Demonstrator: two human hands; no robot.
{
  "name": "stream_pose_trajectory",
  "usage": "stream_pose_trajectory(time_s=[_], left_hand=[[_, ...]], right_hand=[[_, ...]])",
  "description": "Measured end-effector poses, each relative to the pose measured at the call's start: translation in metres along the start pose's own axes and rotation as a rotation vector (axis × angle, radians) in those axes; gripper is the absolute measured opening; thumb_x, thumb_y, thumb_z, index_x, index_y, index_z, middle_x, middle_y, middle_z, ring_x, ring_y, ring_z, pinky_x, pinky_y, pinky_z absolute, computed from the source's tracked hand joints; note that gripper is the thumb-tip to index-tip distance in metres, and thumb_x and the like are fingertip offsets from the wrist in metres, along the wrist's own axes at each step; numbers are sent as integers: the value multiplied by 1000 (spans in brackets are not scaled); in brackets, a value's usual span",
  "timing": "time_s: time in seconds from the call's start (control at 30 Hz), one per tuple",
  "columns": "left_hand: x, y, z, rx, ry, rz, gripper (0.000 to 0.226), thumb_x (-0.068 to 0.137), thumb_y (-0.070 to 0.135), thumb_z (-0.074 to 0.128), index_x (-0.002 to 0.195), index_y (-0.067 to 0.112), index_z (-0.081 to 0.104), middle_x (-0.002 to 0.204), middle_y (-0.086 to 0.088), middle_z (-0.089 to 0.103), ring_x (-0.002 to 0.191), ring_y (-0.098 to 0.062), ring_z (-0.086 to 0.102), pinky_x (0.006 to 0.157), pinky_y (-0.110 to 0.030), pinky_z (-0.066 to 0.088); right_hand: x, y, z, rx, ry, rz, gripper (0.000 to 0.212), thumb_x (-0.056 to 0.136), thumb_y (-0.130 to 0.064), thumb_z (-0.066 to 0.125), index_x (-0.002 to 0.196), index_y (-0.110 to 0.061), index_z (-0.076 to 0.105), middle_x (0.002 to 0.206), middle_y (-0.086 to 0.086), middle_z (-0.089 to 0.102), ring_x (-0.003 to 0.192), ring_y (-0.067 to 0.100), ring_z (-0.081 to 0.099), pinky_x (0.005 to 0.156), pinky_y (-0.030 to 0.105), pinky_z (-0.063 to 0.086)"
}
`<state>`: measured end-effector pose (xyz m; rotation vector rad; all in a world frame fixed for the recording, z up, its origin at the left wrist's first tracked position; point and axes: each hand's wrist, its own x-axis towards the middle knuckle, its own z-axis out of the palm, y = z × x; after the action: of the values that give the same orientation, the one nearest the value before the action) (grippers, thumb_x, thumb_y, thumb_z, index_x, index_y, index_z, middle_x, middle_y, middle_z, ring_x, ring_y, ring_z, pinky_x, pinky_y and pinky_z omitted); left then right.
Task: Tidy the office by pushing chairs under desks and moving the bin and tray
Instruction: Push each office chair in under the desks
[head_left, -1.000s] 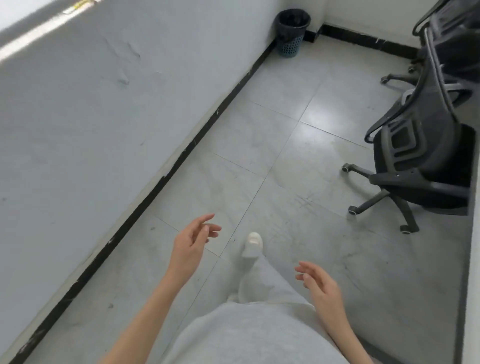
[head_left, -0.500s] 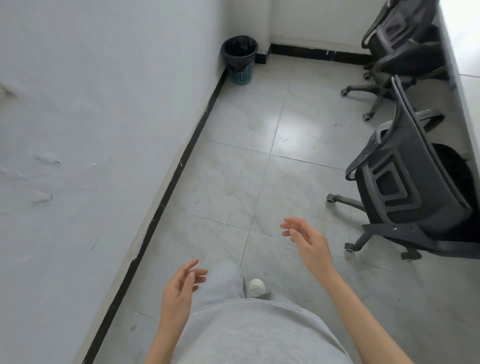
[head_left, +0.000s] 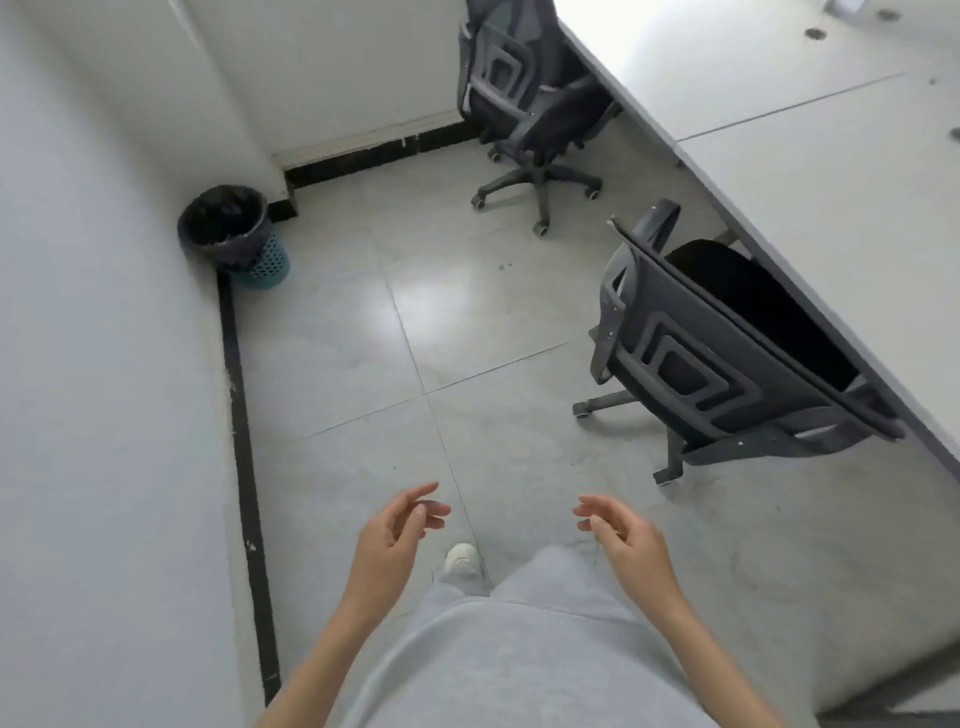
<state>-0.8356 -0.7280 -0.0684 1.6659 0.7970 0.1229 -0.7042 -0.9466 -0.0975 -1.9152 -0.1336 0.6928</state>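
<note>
Nothing is being held by either grip: the left hand (head_left: 387, 540) and the right hand (head_left: 621, 535) are being carried in front of the body, fingers loosely spread and slightly curled, well apart from every piece of furniture.

The near chair (head_left: 727, 358) is being seen to the right, its seat tucked partly under the counter (head_left: 810, 171) and its backrest tilted toward the aisle. The far chair (head_left: 524, 98) is standing by the end wall, turned at an angle, with its star base out on the floor (head_left: 363, 364). Both are being judged moderately heavy yet easy to roll, since casters are carrying the load on smooth tile; the mesh backs will probably be giving a little, so the stiff top rail of the backrest is being favoured as the place to take hold, with both palms pushing level so the chair is not swivelled off line.

The bin (head_left: 234, 234) is being seen in the corner to the left, against the wall, lined with a black bag. It is being judged light and stiff, best taken by its rim; whether anything is inside cannot be told from here. No tray is being shown.
</note>
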Motion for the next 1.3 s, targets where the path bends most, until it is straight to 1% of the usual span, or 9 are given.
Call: stream_pose_trajectory(time_s=[0.3,0.37,0.5,0.57,0.67,0.8,0.93,1.1,1.3], left_hand=[[170,103,51,208,-451,232,31,94,2,42,104,25,59,85,5,70,76,-5,64,71,-11,47],[195,124,83,231,-506,303,33,94,3,43,101,31,59,80,12,71,76,-5,64,71,-13,47],[234,171,143,318,-612,490,26,95,8,44,108,24,60,85,16,67,77,5,62,67,-10,45],[251,192,169,438,-613,658,26,94,8,46,115,16,59,92,11,66,85,2,61,73,-13,45],[278,205,202,745,-664,922,34,90,15,53,124,15,54,115,2,63,110,-16,54,88,-26,42],[312,211,240,1031,-821,1109,44,87,27,58,129,15,50,123,-3,60,116,-21,50,93,-32,42],[336,204,262,1127,-817,1116,31,84,27,61,112,13,60,109,-3,64,102,-22,56,78,-31,44],[350,193,262,1099,-823,1156,18,74,17,69,90,15,60,90,1,63,87,-20,56,57,-27,39],[369,189,235,1131,-817,1293,27,54,13,78,68,18,55,65,6,57,61,-19,55,39,-21,21]], right_hand=[[41,-32,-38,117,495,37,34,91,-2,50,97,-34,61,94,-15,70,90,-2,63,76,7,45],[57,-42,-68,-7,629,-35,32,90,-2,51,102,-30,62,97,-18,68,93,-2,61,79,3,41],[90,-54,-131,-374,899,-119,28,87,-3,52,113,-9,62,108,2,65,100,13,57,89,9,33],[104,-57,-160,-551,890,-127,31,87,-9,53,117,-7,60,117,7,62,110,17,51,97,17,30],[120,-48,-185,-713,665,48,42,88,-23,59,128,-11,52,131,6,54,123,21,45,102,32,34],[144,-29,-189,-783,632,164,40,79,-26,71,113,-7,64,114,8,67,106,26,62,89,36,46],[153,-22,-175,-788,813,157,30,55,-6,82,84,-6,72,79,7,74,71,27,69,67,34,51],[153,-28,-160,-706,857,229,27,54,-4,83,79,-7,73,74,6,74,67,28,68,66,35,50],[154,-46,-116,-677,910,243,32,45,-2,83,75,-6,71,70,5,72,64,26,68,61,35,51]])
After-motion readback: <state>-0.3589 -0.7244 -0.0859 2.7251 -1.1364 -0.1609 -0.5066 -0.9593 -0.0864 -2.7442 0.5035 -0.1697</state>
